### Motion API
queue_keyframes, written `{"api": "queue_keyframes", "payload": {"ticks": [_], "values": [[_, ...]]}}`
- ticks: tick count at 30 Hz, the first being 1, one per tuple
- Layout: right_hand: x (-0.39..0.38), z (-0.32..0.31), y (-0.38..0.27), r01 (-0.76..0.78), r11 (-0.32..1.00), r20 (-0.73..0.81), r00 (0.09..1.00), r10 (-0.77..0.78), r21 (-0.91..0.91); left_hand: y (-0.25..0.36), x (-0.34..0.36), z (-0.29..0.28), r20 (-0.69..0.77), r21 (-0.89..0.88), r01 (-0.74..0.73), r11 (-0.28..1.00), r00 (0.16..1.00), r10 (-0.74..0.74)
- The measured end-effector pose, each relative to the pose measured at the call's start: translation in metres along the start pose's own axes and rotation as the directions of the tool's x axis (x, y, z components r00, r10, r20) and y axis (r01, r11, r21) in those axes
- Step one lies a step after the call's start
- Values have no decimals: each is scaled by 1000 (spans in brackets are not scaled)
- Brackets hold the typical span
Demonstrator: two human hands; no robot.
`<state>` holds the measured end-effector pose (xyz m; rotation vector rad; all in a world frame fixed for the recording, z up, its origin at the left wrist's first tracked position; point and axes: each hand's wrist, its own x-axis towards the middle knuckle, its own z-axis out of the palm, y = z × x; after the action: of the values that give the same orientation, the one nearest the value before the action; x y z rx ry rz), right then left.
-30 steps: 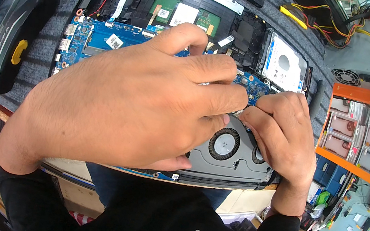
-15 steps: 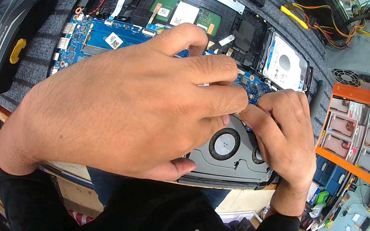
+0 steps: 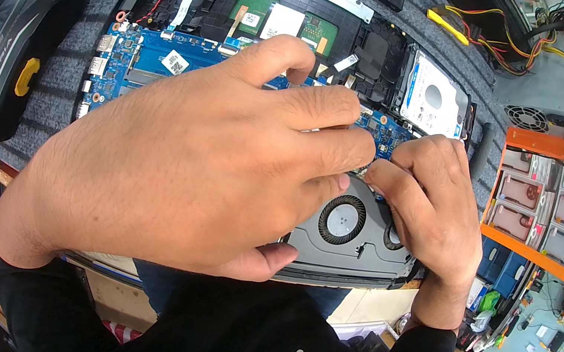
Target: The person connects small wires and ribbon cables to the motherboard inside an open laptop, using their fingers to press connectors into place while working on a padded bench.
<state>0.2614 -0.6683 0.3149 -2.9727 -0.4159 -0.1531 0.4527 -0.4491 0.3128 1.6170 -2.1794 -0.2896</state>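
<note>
An opened laptop lies before me, its blue circuit board (image 3: 147, 50) showing across the middle. My left hand (image 3: 210, 156) spans the board and the grey fan cover (image 3: 308, 241), palm down. Its fingers are bent but spread, and the thumb stands apart from them. The finger ends near the board are mostly hidden. My right hand (image 3: 438, 207) is closed in a pinch at the board's edge, just above the round fan (image 3: 344, 219), close to the left fingertips. Whatever the pinch holds is out of sight. A hard drive (image 3: 433, 97) sits beyond the right hand.
A black box with a yellow tab (image 3: 26, 77) stands on the left of the grey ribbed mat (image 3: 65, 55). Yellow-handled tool (image 3: 448, 26) and coloured cables (image 3: 523, 49) lie at the back right. An orange rack (image 3: 539, 259) of packaged parts is on the right.
Both hands stay nearly in place. The left fingers have shifted very slightly left, leaving a small gap to the right hand's fingers.
</note>
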Motion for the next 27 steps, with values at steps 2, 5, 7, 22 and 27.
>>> {"api": "queue_keyframes", "payload": {"ticks": [2,5,7,22,27], "values": [[-1,1,0,-7,1000,-11,1000,7,6,0,1,0,-4,-18,-4,1000,1000,4],[-3,-1,4,-19,997,-88,996,25,71,2,4,-4,11,2,-11,1000,1000,11],[-7,-5,5,-26,991,-152,987,46,129,3,6,-6,30,35,-21,999,999,19],[-7,-4,3,37,999,-131,991,-34,23,3,7,-3,20,25,-10,1000,1000,9],[-2,-1,2,77,997,-165,983,-76,-3,2,7,-3,8,19,-37,999,999,37]]}}
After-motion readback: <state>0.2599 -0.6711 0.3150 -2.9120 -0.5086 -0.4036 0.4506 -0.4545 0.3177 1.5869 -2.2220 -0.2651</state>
